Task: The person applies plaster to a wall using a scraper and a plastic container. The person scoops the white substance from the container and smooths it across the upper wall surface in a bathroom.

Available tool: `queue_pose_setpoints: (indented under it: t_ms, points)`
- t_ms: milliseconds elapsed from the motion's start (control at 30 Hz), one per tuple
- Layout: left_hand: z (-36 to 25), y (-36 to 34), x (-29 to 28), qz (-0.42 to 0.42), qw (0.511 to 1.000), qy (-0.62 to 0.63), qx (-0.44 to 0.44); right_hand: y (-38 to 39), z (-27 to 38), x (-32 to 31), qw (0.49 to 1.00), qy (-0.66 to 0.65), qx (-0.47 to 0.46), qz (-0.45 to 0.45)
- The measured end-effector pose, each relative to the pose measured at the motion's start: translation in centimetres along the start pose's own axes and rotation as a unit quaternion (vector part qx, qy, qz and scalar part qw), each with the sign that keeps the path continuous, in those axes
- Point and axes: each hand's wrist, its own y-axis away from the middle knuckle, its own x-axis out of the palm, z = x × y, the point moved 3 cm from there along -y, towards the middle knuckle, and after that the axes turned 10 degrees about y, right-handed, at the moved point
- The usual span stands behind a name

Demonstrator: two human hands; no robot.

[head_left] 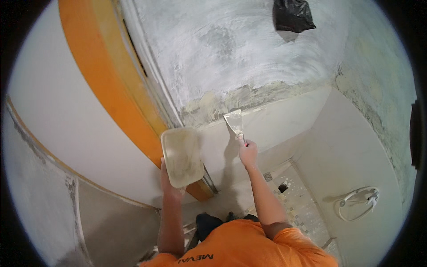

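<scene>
My right hand is closed round the handle of a putty knife, whose wide blade is smeared with pale plaster. The blade lies at the seam between the rough plastered wall and the smooth light tile below it; whether it touches cannot be told. To the left, my left hand grips a shallow rectangular plastic tub from beneath and along its side. A thin whitish coating covers the tub's inside. Most of the left fingers are hidden behind it.
Left of the wall runs an orange-edged door frame beside a white panel. A black plastic bag hangs on the upper wall. At lower right, a white shower hose is on the tiled wall. A square drain hole shows in the floor.
</scene>
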Motion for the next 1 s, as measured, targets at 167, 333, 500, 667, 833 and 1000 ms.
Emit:
queue_pose_setpoints:
  t_ms: [167, 333, 500, 667, 833, 1000]
  points:
    - [0.2, 0.2, -0.1, 0.069, 0.995, 0.037, -0.065, 3.3, -0.9, -5.5, 0.965, -0.109, 0.131, 0.201]
    - [1.0, 1.0, 2.1, 0.058, 0.992, 0.052, -0.098, 6.4, 3.3, -10.6, 0.882, -0.271, 0.101, 0.371]
    - [1.1, 2.7, 4.8, 0.161, 0.984, -0.005, -0.079, 10.9, 5.4, -11.9, 0.769, -0.421, 0.049, 0.480]
    - [1.7, 3.3, 4.8, 0.076, 0.990, 0.034, -0.113, 13.0, 6.3, -11.5, 0.762, -0.430, 0.017, 0.484]
    - [2.0, 4.0, 4.6, 0.060, 0.995, 0.033, -0.073, 14.3, 6.6, -11.4, 0.823, -0.352, -0.031, 0.444]
    - [3.0, 3.7, 3.7, 0.097, 0.994, 0.012, -0.047, 15.1, 6.2, -11.4, 0.851, -0.312, -0.056, 0.418]
